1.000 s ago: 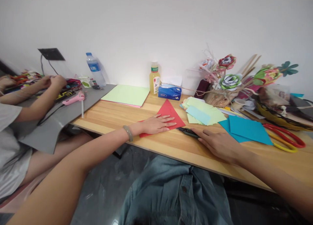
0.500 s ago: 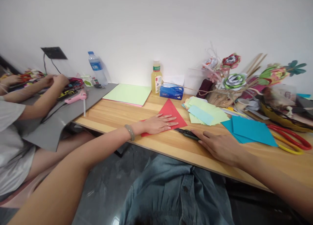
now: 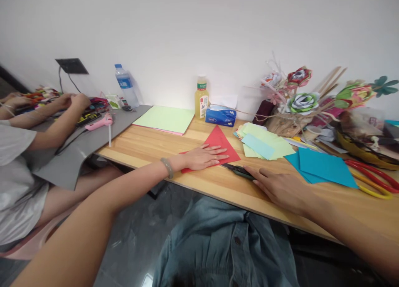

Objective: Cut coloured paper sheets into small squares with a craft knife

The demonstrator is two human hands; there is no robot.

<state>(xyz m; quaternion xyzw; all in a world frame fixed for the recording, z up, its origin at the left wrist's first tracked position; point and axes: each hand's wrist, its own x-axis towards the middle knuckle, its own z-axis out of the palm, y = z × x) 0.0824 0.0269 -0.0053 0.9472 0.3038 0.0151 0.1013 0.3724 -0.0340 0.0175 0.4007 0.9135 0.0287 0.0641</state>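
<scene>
My left hand [image 3: 202,157] lies flat, fingers stretched out, on a red paper folded into a triangle [image 3: 220,141] on the wooden table [image 3: 146,148]. My right hand [image 3: 280,187] rests palm down on the table, fingers spread, its fingertips touching small dark green scissors [image 3: 238,170] that lie just right of the red triangle. Neither hand holds anything.
Pale green and blue paper pieces [image 3: 262,142] and turquoise sheets [image 3: 322,166] lie right of the triangle, with red and yellow scissors [image 3: 372,178] and paper flowers [image 3: 304,101] beyond. A green sheet [image 3: 165,118], juice bottle [image 3: 201,98], tissue pack [image 3: 220,116] and water bottle [image 3: 124,84] stand behind. Another person [image 3: 37,129] works at the left.
The view has drifted slightly, so everything sits a little further right. Both my hands stay where they were on the red paper and by the scissors.
</scene>
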